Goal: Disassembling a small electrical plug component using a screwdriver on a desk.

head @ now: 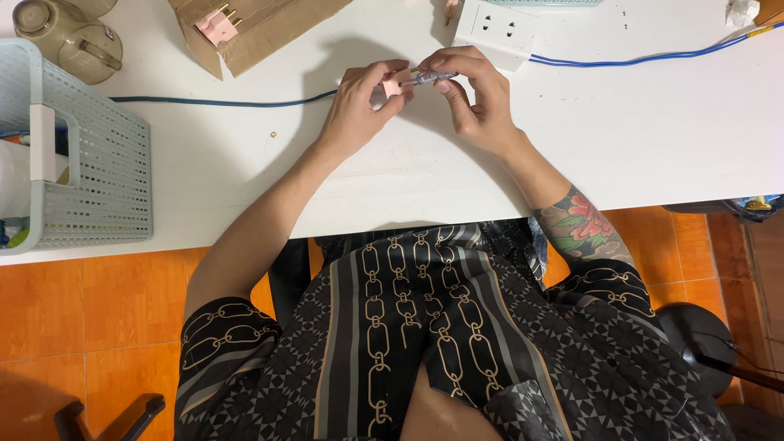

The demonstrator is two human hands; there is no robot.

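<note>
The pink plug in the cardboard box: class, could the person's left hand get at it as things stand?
Probably yes. The pink plug lies exposed in the open cardboard box, with bare table between. But the left hand already holds a small pink part and would need freeing first.

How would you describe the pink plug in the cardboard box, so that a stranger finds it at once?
Start at the white table and go to its far left edge, where an open cardboard box lies. The pink plug rests inside it, brass prongs up. Unlike the pink piece in the left hand, nobody holds it.
</note>
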